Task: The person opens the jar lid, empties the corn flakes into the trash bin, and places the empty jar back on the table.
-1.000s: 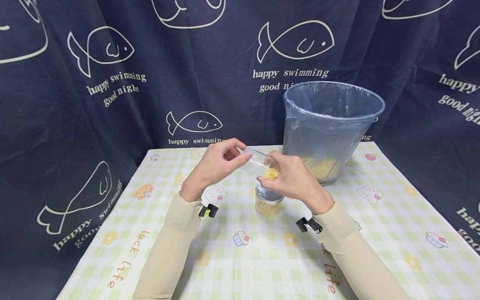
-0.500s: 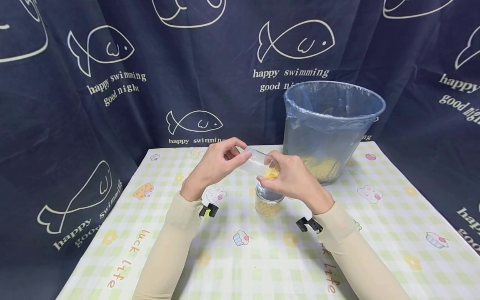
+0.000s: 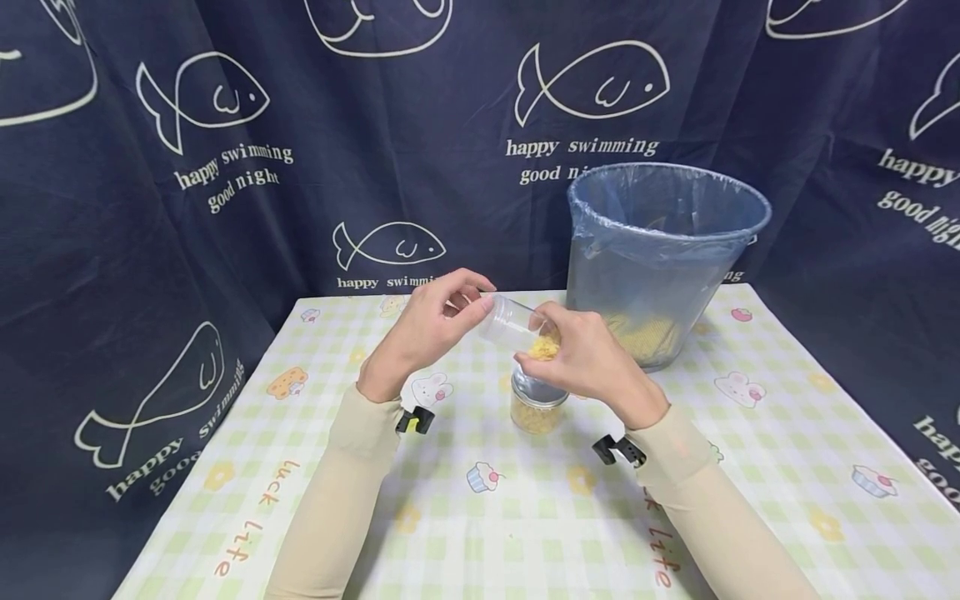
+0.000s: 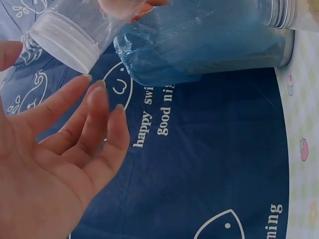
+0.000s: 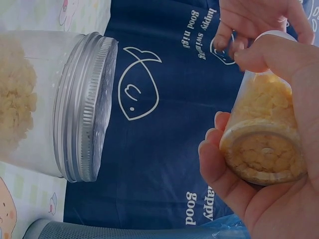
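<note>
A small clear plastic jar with a translucent cap is held tilted above the table, capped end toward my left hand. Yellow flakes lie gathered in its base end. My right hand grips the jar around that end. Beside the cap is my left hand, its fingers spread and loosely bent; in the left wrist view its fingertips are close to the cap edge without gripping it. Below the right hand stands a second clear jar with a silver lid and pale yellow pieces inside.
A large mesh bin lined with a blue plastic bag stands at the back right, with something yellow low inside. The checked tablecloth covers the table. A dark blue fish-print curtain hangs right behind.
My left fingers have loosened from the jar's cap and shifted slightly left. The right hand and the jar it holds stay nearly still.
</note>
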Motion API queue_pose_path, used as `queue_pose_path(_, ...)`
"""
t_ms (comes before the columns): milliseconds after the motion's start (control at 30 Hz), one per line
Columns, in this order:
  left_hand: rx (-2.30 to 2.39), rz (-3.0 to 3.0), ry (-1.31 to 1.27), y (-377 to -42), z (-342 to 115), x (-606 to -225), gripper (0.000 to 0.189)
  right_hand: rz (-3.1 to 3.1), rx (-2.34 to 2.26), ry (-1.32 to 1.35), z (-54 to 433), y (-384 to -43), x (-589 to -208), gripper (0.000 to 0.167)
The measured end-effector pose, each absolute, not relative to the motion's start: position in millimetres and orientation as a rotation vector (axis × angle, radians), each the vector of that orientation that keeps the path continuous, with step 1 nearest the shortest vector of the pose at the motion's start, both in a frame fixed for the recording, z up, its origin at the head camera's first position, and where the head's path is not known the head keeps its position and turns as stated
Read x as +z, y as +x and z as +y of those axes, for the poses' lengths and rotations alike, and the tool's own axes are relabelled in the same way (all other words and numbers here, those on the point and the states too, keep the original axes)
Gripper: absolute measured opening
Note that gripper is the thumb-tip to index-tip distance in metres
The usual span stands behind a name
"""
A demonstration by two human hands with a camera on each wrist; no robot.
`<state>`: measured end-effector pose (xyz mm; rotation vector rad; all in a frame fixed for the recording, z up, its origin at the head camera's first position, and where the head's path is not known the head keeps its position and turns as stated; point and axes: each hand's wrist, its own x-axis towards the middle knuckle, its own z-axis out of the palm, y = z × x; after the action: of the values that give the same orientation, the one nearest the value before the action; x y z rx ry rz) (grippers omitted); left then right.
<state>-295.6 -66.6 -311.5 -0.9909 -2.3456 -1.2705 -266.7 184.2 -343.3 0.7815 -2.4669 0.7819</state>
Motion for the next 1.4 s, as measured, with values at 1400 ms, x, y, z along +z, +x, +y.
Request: queue_pose_path(1400,-1.353,-2.219,-1.252,-291.6,-66.7,-310.7,0.045,-2.496,0.799,0.766,187.0,-266.6,-342.5,0.038)
